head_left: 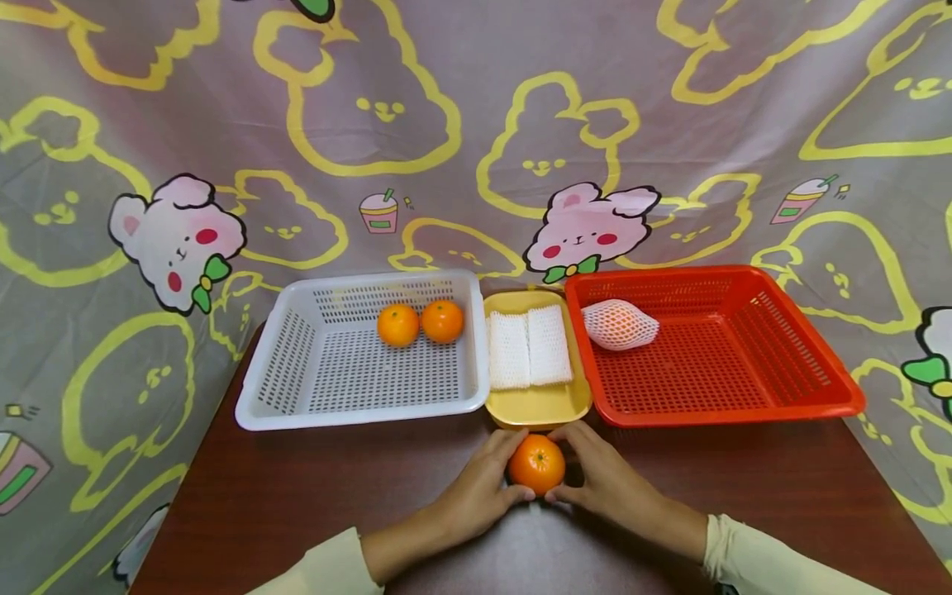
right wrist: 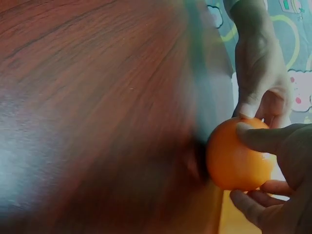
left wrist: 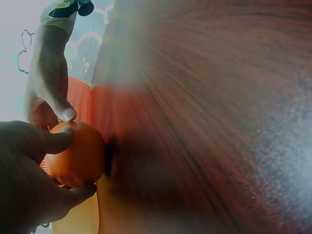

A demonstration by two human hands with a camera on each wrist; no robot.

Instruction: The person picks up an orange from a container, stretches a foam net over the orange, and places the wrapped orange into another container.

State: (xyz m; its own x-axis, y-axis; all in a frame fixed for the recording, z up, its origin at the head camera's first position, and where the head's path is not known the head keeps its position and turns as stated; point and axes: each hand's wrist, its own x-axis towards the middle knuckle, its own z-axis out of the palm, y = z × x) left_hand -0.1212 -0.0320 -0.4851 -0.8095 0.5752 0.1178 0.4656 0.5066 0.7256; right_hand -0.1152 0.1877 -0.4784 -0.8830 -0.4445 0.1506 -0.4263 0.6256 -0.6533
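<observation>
An orange (head_left: pixel 537 465) is held between both hands at the front of the table, just before the yellow tray. My left hand (head_left: pixel 482 479) grips its left side, thumb nearest me and fingers at the far side. Opposite it, my right hand (head_left: pixel 611 478) grips the right side the same way. Both wrist views show thumbs and fingers curved about the orange (left wrist: pixel 77 155). Two white foam net sleeves (head_left: pixel 529 347) lie flat side by side in the yellow tray (head_left: pixel 535 409).
To the left stands a white basket (head_left: pixel 357 416) with two oranges (head_left: pixel 420 322) in it. A red basket (head_left: pixel 732 413) on the right holds an orange in a foam net (head_left: pixel 619 324). Behind them hangs a patterned cloth (head_left: pixel 446 99). The table (head_left: pixel 245 496) is dark wood.
</observation>
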